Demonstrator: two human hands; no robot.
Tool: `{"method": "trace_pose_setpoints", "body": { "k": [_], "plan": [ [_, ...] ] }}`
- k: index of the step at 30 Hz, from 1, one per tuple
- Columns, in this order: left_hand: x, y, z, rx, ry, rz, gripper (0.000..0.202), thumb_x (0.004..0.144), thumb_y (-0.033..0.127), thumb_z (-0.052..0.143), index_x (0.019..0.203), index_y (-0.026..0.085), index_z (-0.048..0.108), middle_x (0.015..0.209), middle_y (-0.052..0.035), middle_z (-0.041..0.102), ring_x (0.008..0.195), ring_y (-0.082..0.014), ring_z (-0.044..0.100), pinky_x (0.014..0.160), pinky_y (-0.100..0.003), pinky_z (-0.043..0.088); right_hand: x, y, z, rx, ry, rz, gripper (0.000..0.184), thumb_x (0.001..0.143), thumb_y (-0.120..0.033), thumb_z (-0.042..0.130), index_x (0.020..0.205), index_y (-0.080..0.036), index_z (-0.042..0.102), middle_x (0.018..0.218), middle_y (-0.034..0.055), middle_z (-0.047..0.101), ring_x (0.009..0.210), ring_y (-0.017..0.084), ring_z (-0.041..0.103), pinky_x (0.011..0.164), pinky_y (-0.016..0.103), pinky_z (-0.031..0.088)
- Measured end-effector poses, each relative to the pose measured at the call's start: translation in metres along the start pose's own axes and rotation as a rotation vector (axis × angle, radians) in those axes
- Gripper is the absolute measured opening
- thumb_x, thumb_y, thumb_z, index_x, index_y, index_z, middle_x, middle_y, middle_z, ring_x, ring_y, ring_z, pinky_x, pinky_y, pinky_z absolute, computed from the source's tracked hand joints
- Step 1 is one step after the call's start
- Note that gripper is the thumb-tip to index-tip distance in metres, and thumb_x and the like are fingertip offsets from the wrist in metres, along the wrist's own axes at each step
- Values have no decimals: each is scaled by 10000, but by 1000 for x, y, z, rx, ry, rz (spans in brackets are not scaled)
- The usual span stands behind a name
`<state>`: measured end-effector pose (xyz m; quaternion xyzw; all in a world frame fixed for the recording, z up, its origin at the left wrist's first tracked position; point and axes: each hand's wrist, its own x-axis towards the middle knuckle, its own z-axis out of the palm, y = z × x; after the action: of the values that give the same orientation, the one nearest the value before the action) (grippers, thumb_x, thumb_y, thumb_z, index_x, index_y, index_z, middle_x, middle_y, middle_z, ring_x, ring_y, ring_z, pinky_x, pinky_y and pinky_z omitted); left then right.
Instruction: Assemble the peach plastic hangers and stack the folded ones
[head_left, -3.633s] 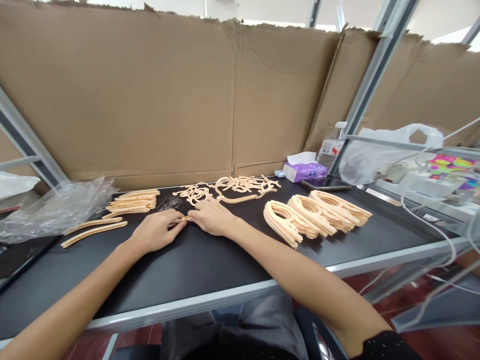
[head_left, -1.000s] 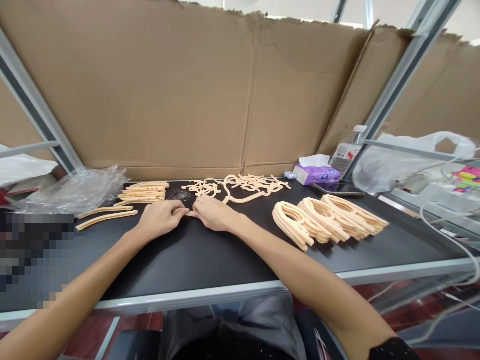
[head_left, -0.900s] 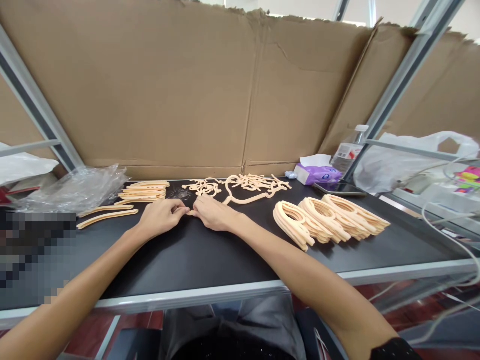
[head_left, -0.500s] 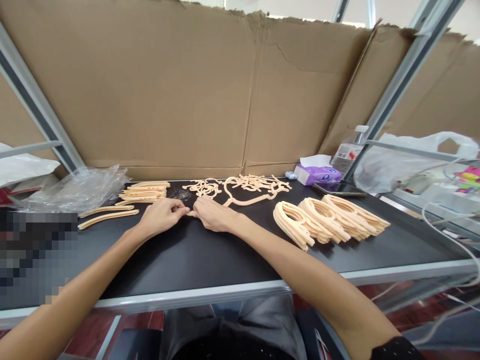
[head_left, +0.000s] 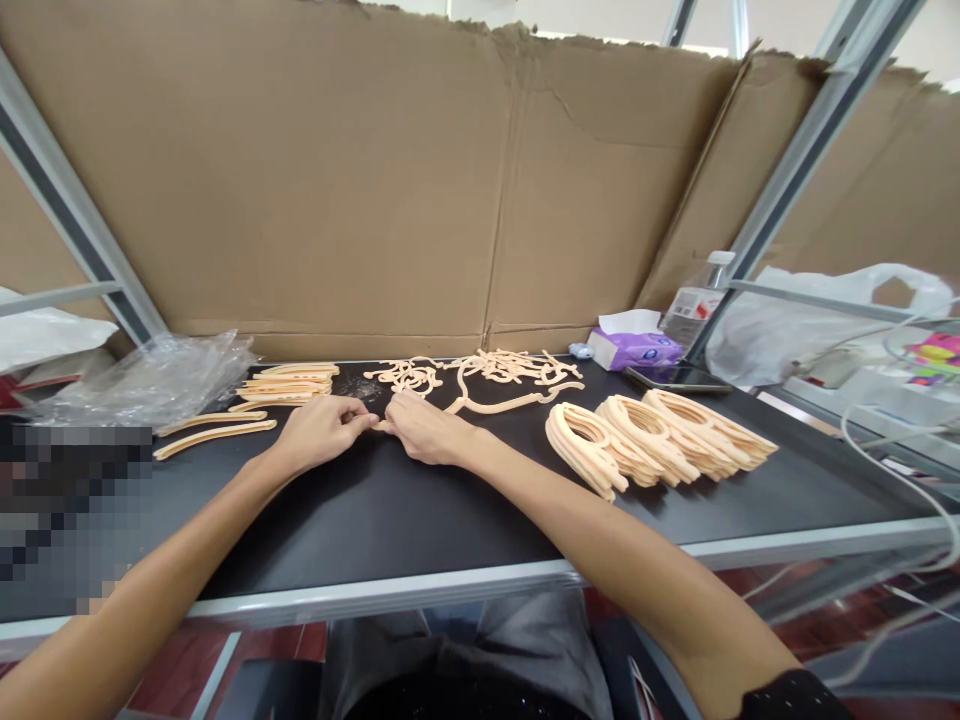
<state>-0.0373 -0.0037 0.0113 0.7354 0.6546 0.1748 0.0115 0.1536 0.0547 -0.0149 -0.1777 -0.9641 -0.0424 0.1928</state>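
Observation:
My left hand [head_left: 324, 437] pinches with thumb and forefinger at the left end of a small peach-coloured piece of strip [head_left: 381, 427]. Closed around the other side of that piece is my right hand [head_left: 429, 428], its fingers curled. Most of the piece is hidden by my fingers. A long curved peach strip [head_left: 501, 406] runs out from behind my right hand; whether it joins the held piece I cannot tell. Left of my left hand lie two separate strips [head_left: 217, 438], with a stack of straight strips [head_left: 289, 385] just behind.
Thin curly offcuts [head_left: 409, 376] and a second offcut heap [head_left: 510, 366] lie at the back. Stacked looped pieces [head_left: 652, 440] stand at right. Behind them are a phone [head_left: 679, 378], a purple tissue pack [head_left: 637, 348] and a bottle [head_left: 694, 305]. Clear plastic [head_left: 150, 380] lies left.
The long curved strip behind my right hand has shifted and its left loop has narrowed. Both hands stay in nearly the same place, still pinching the small piece.

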Motion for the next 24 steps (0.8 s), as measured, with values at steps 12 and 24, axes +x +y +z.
{"method": "trace_pose_setpoints", "body": {
  "k": [12, 24],
  "plan": [
    [0, 0, -5, 45, 2, 7, 412, 824, 543, 457, 783, 234, 727, 671, -24, 697, 657, -222, 608, 571, -292, 332, 0, -2, -3, -81, -8, -43, 170, 984, -106, 432, 896, -130, 575, 947, 121, 570, 920, 221, 493, 854, 347, 455],
    [4, -5, -7, -176, -129, 21, 447, 794, 583, 501, 688, 185, 675, 616, -18, 679, 577, -168, 579, 552, -257, 382, 1, -8, -8, -180, -16, -79, 190, 977, -80, 417, 920, -75, 598, 944, 150, 589, 945, 240, 521, 890, 362, 456]
  ]
}}
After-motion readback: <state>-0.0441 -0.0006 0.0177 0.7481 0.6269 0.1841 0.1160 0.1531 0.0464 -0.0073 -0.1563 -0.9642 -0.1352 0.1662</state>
